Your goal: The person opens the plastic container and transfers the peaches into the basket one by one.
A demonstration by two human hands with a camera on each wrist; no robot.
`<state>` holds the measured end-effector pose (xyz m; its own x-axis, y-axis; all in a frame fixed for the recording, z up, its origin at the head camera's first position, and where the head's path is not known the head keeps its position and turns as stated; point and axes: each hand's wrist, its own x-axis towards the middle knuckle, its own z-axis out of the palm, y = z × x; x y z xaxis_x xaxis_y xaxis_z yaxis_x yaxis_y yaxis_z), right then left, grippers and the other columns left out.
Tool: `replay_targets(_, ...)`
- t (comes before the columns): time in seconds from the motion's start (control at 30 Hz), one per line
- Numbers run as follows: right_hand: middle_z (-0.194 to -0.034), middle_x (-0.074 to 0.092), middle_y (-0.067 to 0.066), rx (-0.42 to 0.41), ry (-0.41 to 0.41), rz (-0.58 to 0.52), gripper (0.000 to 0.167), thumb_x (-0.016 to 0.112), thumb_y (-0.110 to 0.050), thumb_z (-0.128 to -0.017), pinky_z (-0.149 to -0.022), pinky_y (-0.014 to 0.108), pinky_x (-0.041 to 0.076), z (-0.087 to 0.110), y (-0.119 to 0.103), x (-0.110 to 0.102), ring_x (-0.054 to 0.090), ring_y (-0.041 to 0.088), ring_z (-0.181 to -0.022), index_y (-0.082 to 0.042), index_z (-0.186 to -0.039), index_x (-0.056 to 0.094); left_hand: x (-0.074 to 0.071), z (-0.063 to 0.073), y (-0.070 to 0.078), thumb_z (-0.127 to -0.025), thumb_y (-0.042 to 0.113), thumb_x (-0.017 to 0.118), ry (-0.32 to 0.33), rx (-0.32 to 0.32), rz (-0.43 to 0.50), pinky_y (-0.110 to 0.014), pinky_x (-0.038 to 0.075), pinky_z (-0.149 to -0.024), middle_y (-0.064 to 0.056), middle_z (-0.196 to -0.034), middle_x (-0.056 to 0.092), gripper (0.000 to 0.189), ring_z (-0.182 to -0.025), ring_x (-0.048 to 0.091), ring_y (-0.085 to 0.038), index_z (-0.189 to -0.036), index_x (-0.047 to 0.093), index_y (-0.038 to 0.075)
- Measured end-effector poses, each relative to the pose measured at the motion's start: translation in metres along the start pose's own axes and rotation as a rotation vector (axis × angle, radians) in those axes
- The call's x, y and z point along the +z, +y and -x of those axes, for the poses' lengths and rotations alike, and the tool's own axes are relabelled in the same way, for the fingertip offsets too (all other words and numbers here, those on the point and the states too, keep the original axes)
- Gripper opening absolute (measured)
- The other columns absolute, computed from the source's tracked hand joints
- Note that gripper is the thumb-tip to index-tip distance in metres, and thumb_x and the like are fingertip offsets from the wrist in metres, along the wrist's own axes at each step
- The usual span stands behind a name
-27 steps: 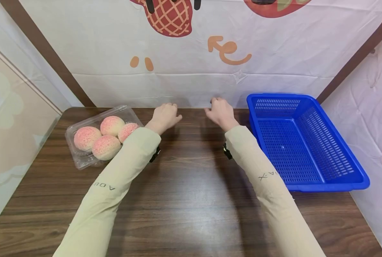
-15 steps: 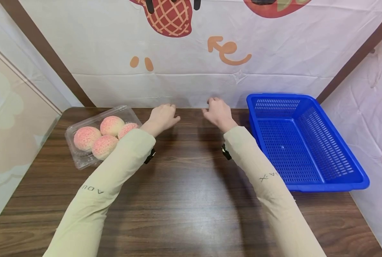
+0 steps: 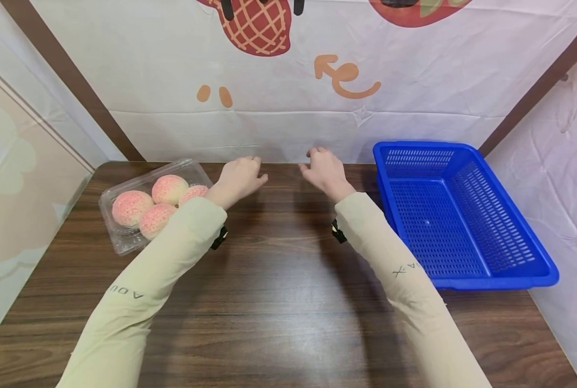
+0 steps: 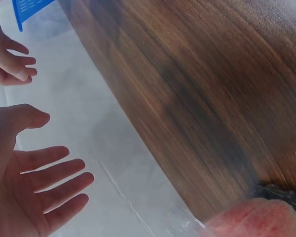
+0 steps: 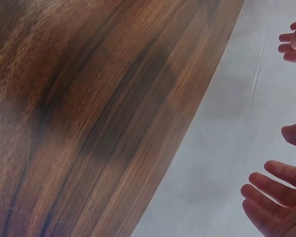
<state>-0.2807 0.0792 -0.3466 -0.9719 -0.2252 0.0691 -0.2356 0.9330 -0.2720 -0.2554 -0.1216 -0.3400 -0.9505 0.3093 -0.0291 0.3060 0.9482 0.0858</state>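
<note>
Clear plastic forms the tray (image 3: 193, 171) at the far left of the table (image 3: 269, 302), with four pink-and-cream peaches (image 3: 132, 208) sitting in it. From here, the left hand (image 3: 238, 178) is the one nearest, its fingers parted and nothing between them; its sleeve (image 3: 186, 231) hides part of the fruit. The right hand (image 3: 324, 171) is just as loose, fingers spread, holding nothing, well apart from the blue basket (image 3: 492, 215) on the right. I'd guess the peaches are light and a little grainy, so not too slippery; being round, they should be cupped at their widest, thumb opposite fingers, without squeezing. The tray looks thin and likely to flex, so it's better held by opposite edges. The basket seems stiffer, with a rim made for gripping.
</note>
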Motion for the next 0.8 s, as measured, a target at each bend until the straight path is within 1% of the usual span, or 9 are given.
replay_targets(0.27,-0.113,0.057,0.010,-0.021,0.002,-0.015,0.042,0.050,-0.036,-0.089,-0.083,0.039,0.048,0.002,-0.005,0.000,0.054,0.026,-0.102,-0.006,-0.118,0.054,-0.002,0.005,-0.009,-0.091,0.031,0.048,0.023,0.001,0.022,-0.048,0.050,-0.074,-0.020,-0.110,0.057,0.041,-0.098,0.056,-0.035,-0.114,0.051,-0.002)
replay_targets(0.4,-0.113,0.057,0.010,-0.032,0.008,-0.017,0.043,0.050,-0.037,-0.089,-0.081,0.039,0.049,0.004,-0.008,0.000,0.055,0.026,-0.100,-0.006,-0.118,0.055,-0.003,0.007,-0.013,-0.091,0.031,0.048,0.037,0.001,0.025,-0.047,0.051,-0.071,-0.019,-0.107,0.058,0.040,-0.094,0.057,-0.034,-0.112,0.052,-0.002)
replay_targets(0.5,-0.113,0.057,0.009,-0.043,0.009,-0.012,0.043,0.049,-0.037,-0.090,-0.079,0.038,0.049,0.004,-0.010,0.001,0.056,0.025,-0.099,-0.006,-0.119,0.055,-0.004,0.009,-0.017,-0.091,0.032,0.048,0.043,-0.007,0.030,-0.047,0.051,-0.070,-0.020,-0.108,0.058,0.041,-0.093,0.058,-0.034,-0.113,0.051,-0.003)
replay_targets(0.63,-0.112,0.057,0.008,-0.051,0.006,-0.014,0.042,0.049,-0.038,-0.090,-0.077,0.038,0.050,0.005,-0.013,0.001,0.056,0.024,-0.096,-0.007,-0.119,0.054,-0.006,0.012,-0.022,-0.092,0.032,0.047,0.044,-0.025,0.040,-0.048,0.051,-0.073,-0.021,-0.114,0.056,0.043,-0.096,0.057,-0.035,-0.117,0.050,-0.003)
replay_targets(0.8,-0.111,0.057,0.009,-0.064,0.005,-0.038,0.041,0.051,-0.036,-0.090,-0.080,0.038,0.049,0.006,-0.016,0.001,0.056,0.024,-0.096,-0.006,-0.118,0.054,-0.011,0.016,-0.027,-0.092,0.031,0.047,0.048,-0.050,0.071,-0.049,0.049,-0.076,-0.021,-0.116,0.055,0.043,-0.098,0.056,-0.036,-0.118,0.049,-0.003)
